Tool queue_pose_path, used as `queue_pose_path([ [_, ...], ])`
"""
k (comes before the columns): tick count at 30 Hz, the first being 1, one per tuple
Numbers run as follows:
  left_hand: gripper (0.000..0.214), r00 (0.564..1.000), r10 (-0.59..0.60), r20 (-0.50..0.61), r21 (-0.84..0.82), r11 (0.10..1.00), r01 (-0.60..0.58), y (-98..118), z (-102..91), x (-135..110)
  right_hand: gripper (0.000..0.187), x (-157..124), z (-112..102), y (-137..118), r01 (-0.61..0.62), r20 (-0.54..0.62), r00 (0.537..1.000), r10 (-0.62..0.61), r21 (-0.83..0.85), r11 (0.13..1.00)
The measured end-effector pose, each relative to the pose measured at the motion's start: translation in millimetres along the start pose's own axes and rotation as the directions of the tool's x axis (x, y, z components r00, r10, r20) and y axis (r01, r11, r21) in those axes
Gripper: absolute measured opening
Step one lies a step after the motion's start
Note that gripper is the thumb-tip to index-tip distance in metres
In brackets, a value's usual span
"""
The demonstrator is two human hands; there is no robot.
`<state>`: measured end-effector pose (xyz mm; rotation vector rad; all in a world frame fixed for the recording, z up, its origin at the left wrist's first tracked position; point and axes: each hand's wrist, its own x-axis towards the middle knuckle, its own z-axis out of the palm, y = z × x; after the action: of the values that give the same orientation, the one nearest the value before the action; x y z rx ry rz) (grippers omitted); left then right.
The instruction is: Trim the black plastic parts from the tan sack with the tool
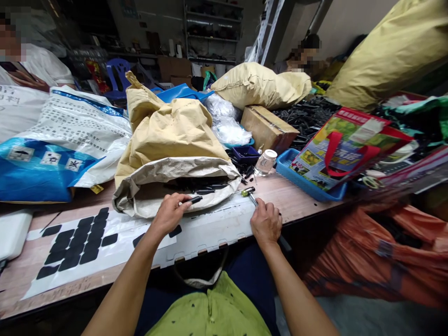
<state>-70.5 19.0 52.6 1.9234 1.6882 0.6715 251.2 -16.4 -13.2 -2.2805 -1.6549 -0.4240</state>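
Observation:
My left hand (170,212) is closed on a slim black plastic part (195,199), held just in front of the open mouth of a tan paper sack (168,140) with more black parts (206,186) inside. My right hand (266,223) is closed round the handle of a small hammer (249,192), whose metal head with a yellow-green tip rests on the wooden table (290,196). A white sheet (210,228) lies under both hands. To its left is a sheet (105,261) bearing several black adhesive pads (79,242).
A blue and white woven sack (52,144) lies at the left. A small clear jar (265,162), a cardboard box (268,127), a blue tray (308,184) and a red-handled shopping bag (345,144) stand at the right. An orange bag (378,252) hangs below. Two people sit at the back.

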Motion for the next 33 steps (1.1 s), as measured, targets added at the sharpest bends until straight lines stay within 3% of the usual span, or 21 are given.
queue_pose_path([
  [5,0.028,0.992,0.065,0.110,-0.162,0.986,-0.047,23,29.6,-21,0.034,0,-1,-1,-0.006,0.016,1.000,0.006,0.006,1.000],
  [12,0.022,0.990,0.096,0.101,-0.076,0.993,-0.089,16,70.4,-29,0.035,-1,-4,-1,0.001,0.011,1.000,-0.001,0.033,0.999],
  [17,0.022,0.990,0.129,0.054,-0.012,0.992,-0.129,12,81.3,-34,0.035,3,-8,2,-0.005,0.051,0.999,0.001,0.076,0.997],
  [21,0.022,0.990,0.137,0.026,-0.003,0.991,-0.137,13,83.8,-36,0.036,-1,-20,5,-0.043,0.093,0.995,0.024,0.212,0.976],
  [24,0.023,0.990,0.142,0.001,-0.030,0.989,-0.142,12,86.5,-37,0.037,-11,-33,4,-0.078,0.112,0.993,0.036,0.400,0.913],
  [28,0.024,0.989,0.142,-0.043,-0.026,0.989,-0.143,11,90.1,-39,0.037,-30,-48,-1,-0.146,0.213,0.977,0.006,0.648,0.747],
  [33,0.022,0.985,0.147,-0.090,-0.031,0.988,-0.150,11,92.7,-41,0.038,-50,-62,-17,-0.118,0.240,0.963,-0.122,0.785,0.608],
])
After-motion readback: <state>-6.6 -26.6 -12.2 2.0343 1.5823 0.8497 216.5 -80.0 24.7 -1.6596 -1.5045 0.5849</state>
